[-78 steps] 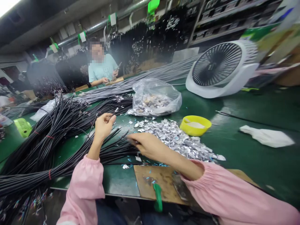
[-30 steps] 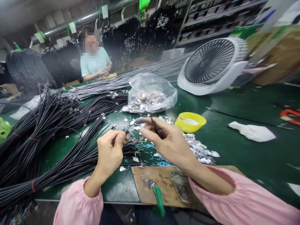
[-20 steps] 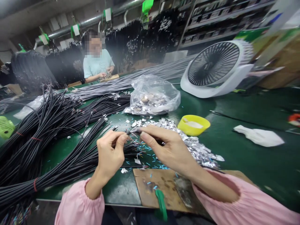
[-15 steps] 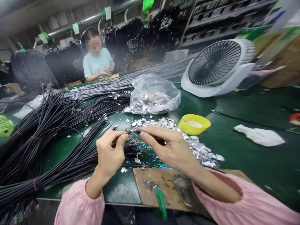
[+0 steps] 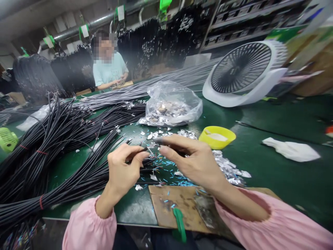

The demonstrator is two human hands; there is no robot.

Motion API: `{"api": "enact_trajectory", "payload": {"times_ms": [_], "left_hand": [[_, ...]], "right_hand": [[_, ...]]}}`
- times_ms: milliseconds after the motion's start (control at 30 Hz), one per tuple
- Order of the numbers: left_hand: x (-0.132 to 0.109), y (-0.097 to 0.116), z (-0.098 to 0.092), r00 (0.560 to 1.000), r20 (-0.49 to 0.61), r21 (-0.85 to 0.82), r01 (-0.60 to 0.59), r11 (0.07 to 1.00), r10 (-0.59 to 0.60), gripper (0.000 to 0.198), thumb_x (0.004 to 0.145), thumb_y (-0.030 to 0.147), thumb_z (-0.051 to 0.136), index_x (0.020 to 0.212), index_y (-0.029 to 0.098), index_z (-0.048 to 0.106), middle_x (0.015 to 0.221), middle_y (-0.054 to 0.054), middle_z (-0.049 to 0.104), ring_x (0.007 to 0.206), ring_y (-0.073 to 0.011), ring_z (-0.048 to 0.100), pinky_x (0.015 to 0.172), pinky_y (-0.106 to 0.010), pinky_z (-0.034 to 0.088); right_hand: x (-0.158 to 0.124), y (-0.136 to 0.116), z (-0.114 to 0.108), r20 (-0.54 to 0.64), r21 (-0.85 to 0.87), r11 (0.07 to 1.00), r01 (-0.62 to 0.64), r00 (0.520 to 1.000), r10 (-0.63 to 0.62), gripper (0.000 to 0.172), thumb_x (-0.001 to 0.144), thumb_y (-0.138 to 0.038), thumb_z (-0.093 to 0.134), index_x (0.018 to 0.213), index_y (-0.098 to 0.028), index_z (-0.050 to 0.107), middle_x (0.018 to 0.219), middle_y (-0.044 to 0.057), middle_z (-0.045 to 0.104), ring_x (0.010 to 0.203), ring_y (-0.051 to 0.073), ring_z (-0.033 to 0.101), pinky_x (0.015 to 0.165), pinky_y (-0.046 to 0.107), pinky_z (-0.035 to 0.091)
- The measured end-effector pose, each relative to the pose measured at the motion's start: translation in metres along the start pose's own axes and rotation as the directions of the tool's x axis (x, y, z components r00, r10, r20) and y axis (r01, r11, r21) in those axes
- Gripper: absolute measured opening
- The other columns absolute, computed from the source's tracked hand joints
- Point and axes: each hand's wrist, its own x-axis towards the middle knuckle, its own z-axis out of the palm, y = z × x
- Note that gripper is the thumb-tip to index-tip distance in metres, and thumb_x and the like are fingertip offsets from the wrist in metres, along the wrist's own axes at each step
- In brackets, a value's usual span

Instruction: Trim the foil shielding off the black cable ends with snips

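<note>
My left hand (image 5: pixel 124 169) pinches the end of a thin black cable (image 5: pixel 144 150) between thumb and fingers, above the green table (image 5: pixel 273 177). My right hand (image 5: pixel 194 160) is just to its right, fingers pinched around a thin dark tool (image 5: pixel 166 142) that points at the cable end. Bundles of black cables (image 5: pixel 52 149) tied with red bands lie fanned out to the left. Silver foil scraps (image 5: pixel 229 168) and small blue wire bits (image 5: pixel 166 172) lie under and behind my hands.
A wooden board (image 5: pixel 179 206) with a green-handled tool (image 5: pixel 179 224) sits at the near edge. Behind are a clear bag of scraps (image 5: pixel 173 106), a yellow bowl (image 5: pixel 217 137), a white fan (image 5: pixel 244 74) and a white cloth (image 5: pixel 291 149). Another person (image 5: pixel 109 69) works at the far side.
My left hand came down from a raised position and my right hand lifted from the table; both met in front of me at the cable end, staying almost still over the last half second.
</note>
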Motion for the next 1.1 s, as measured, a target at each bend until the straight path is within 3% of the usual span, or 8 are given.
{"api": "enact_trajectory", "payload": {"times_ms": [100, 233, 433, 633, 767, 933, 1000, 1100], "left_hand": [[0.000, -0.002, 0.001, 0.987, -0.085, 0.095, -0.126, 0.987, 0.134, 0.006, 0.076, 0.023, 0.066, 0.073, 0.018, 0.068, 0.064, 0.001, 0.063, 0.053, -0.0085, 0.056, 0.051, -0.019, 0.045], [0.000, -0.005, 0.002, 0.975, -0.094, 0.127, -0.191, 0.973, 0.203, 0.004, 0.076, 0.021, 0.066, 0.079, 0.019, 0.068, 0.065, 0.002, 0.064, 0.055, -0.0083, 0.057, 0.053, -0.019, 0.047], [-0.003, -0.004, 0.005, 0.959, -0.048, 0.182, -0.265, 0.947, 0.278, 0.004, 0.078, 0.018, 0.065, 0.080, 0.017, 0.069, 0.067, 0.000, 0.064, 0.055, -0.0080, 0.055, 0.053, -0.018, 0.044], [-0.001, 0.001, 0.003, 0.967, 0.153, 0.060, -0.217, 0.974, 0.206, 0.016, 0.084, 0.016, 0.055, 0.074, 0.014, 0.067, 0.065, -0.001, 0.062, 0.055, -0.0089, 0.052, 0.051, -0.019, 0.040], [0.004, 0.007, -0.005, 0.911, 0.412, -0.033, 0.008, 0.999, 0.006, 0.028, 0.085, 0.019, 0.049, 0.061, 0.014, 0.063, 0.050, 0.002, 0.054, 0.045, -0.0073, 0.044, 0.044, -0.019, 0.032], [0.002, 0.009, -0.003, 0.947, 0.319, 0.082, 0.021, 0.996, -0.046, 0.025, 0.083, 0.023, 0.052, 0.061, 0.015, 0.063, 0.055, 0.001, 0.057, 0.051, -0.0084, 0.047, 0.049, -0.020, 0.033], [0.001, 0.008, 0.000, 0.954, 0.293, 0.107, 0.035, 0.994, -0.065, 0.025, 0.082, 0.022, 0.052, 0.061, 0.015, 0.062, 0.056, 0.001, 0.057, 0.053, -0.0086, 0.047, 0.050, -0.020, 0.032], [0.002, 0.005, 0.003, 0.943, 0.283, 0.030, 0.175, 0.984, -0.176, 0.028, 0.084, 0.026, 0.047, 0.061, 0.014, 0.059, 0.052, 0.002, 0.050, 0.048, -0.0074, 0.042, 0.047, -0.020, 0.029]], "right_hand": [[0.001, 0.002, 0.000, 0.042, 0.040, 0.998, -0.039, 0.998, 0.037, 0.029, 0.071, -0.046, 0.064, 0.071, -0.017, 0.070, 0.061, 0.003, 0.064, 0.052, 0.013, 0.055, 0.044, 0.023, 0.043], [0.002, 0.002, -0.001, 0.035, 0.046, 0.994, -0.094, 0.995, 0.093, 0.027, 0.072, -0.042, 0.062, 0.062, -0.017, 0.066, 0.049, -0.001, 0.053, 0.042, 0.009, 0.044, 0.038, 0.022, 0.034], [-0.001, -0.001, -0.001, 0.034, 0.032, 0.999, 0.012, 0.999, -0.013, 0.024, 0.072, -0.027, 0.058, 0.050, -0.017, 0.059, 0.046, 0.000, 0.050, 0.045, 0.011, 0.045, 0.042, 0.023, 0.036], [-0.003, 0.003, 0.000, 0.022, 0.064, 0.998, -0.022, 1.000, 0.020, 0.012, 0.067, -0.018, 0.056, 0.060, -0.018, 0.065, 0.049, -0.001, 0.055, 0.045, 0.011, 0.049, 0.041, 0.021, 0.039], [0.004, 0.005, -0.004, 0.146, 0.106, 0.988, 0.117, 0.980, -0.131, 0.017, 0.074, -0.019, 0.054, 0.061, -0.018, 0.064, 0.054, 0.000, 0.056, 0.049, 0.010, 0.050, 0.046, 0.021, 0.039], [0.010, 0.004, -0.011, 0.083, -0.002, 0.997, 0.081, 0.993, -0.080, 0.020, 0.079, -0.026, 0.057, 0.061, -0.017, 0.060, 0.051, -0.004, 0.041, 0.045, 0.008, 0.039, 0.041, 0.020, 0.031], [0.008, 0.002, -0.009, 0.117, -0.027, 0.990, 0.140, 0.984, -0.136, 0.014, 0.077, -0.024, 0.060, 0.065, -0.017, 0.061, 0.054, -0.003, 0.044, 0.047, 0.008, 0.040, 0.041, 0.020, 0.030], [0.003, 0.001, -0.005, 0.114, -0.035, 0.956, 0.291, 0.952, -0.285, 0.010, 0.078, -0.016, 0.058, 0.068, -0.016, 0.061, 0.061, 0.000, 0.052, 0.054, 0.009, 0.047, 0.047, 0.021, 0.036]]}}
